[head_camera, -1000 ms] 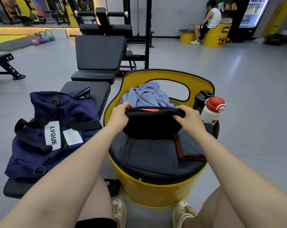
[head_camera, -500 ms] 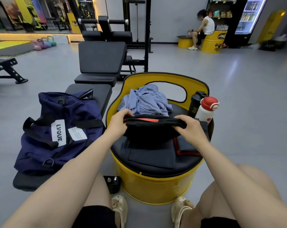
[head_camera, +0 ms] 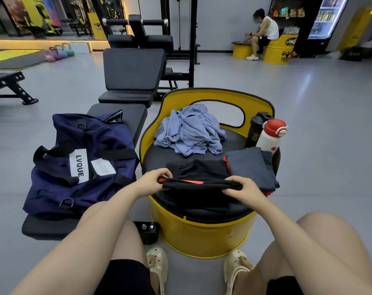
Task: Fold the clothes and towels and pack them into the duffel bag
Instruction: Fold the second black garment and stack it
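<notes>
A seated person's left hand [head_camera: 154, 180] and right hand [head_camera: 243, 188] each pinch one end of a black garment with red trim [head_camera: 200, 184], holding its folded edge just above the near side of a yellow drum seat [head_camera: 202, 235] with a black cushion. The rest of the garment lies on the cushion beneath and beyond the hands. The cloth looks light and limp, likely to sag between the two grips and slide out of its fold if held by one end only; the two ends of the fold, where the fingers now sit, seem the sound places to hold it.

Just to the right, touching the garment's far edge, lies a dark grey folded item with red edging [head_camera: 252, 167]. Farther back on the cushion sits a crumpled blue towel [head_camera: 190, 130], not yet folded, soft and bulky by the look of it. At the seat's right rim stand a white bottle with a red cap [head_camera: 270, 137] and a black bottle [head_camera: 256, 130].

To the left, on a black padded bench [head_camera: 121, 113], rests the navy duffel bag [head_camera: 78, 165]; whether it holds anything cannot be told.
</notes>
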A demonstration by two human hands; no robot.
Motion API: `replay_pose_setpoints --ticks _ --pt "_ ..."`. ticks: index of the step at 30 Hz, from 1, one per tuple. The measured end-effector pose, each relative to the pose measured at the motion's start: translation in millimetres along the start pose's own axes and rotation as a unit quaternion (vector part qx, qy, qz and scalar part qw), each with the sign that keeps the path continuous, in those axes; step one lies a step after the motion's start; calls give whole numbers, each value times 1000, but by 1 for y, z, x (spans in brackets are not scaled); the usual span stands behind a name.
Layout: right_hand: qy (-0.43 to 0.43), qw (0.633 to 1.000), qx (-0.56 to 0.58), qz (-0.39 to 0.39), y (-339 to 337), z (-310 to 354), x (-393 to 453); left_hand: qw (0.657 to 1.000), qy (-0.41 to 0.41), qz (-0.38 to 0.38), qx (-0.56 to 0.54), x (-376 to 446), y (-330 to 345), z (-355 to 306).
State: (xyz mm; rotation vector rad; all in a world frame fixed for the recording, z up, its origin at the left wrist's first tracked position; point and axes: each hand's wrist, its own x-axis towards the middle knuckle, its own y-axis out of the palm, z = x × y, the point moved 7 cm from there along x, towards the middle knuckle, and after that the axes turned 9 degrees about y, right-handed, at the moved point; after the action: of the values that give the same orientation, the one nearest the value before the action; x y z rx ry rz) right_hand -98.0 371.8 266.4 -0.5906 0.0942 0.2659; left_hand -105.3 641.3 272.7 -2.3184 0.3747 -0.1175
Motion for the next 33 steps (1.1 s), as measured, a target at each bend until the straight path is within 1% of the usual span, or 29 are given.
replay_pose_setpoints --ticks 3,6,8,9,11,13,16,18,19,21,23,25,27,30,31,33 --pt "32 999 42 -9 3 -16 5 999 -19 -16 -35 3 3 15" --pt "74 997 -7 36 16 -41 11 996 -35 -47 -62 9 7 26" --pt "78 994 -42 61 23 -52 16 998 -28 -42 -49 14 12 27" --pt "74 995 -36 59 24 -54 20 998 -21 -43 -45 16 14 27" --pt "60 998 24 29 19 -50 23 997 -7 -64 -48 20 12 26" --pt "37 996 78 -19 10 -42 27 994 0 -95 -54 24 8 25" --pt "15 990 115 -77 0 -24 31 985 14 -150 -89 30 1 19" --pt "18 984 135 -113 -4 -16 34 973 17 -194 -124 33 -3 17" --pt "24 981 142 -129 -5 -14 35 967 8 -214 -137 34 -4 19" --pt "55 977 150 -140 1 -19 39 958 -47 -235 -159 34 0 28" --pt "108 978 137 -119 14 -33 40 955 -110 -222 -162 35 9 41" --pt "142 979 123 -84 27 -46 38 958 -144 -201 -148 36 18 49" --pt "143 981 126 -46 35 -51 36 958 -149 -202 -140 35 19 52" --pt "130 985 109 7 42 -55 37 959 -136 -213 -126 34 14 49" --pt "121 987 107 8 42 -57 38 959 -130 -218 -125 34 12 49" --pt "94 987 131 -16 36 -56 39 955 -126 -233 -132 34 8 49"
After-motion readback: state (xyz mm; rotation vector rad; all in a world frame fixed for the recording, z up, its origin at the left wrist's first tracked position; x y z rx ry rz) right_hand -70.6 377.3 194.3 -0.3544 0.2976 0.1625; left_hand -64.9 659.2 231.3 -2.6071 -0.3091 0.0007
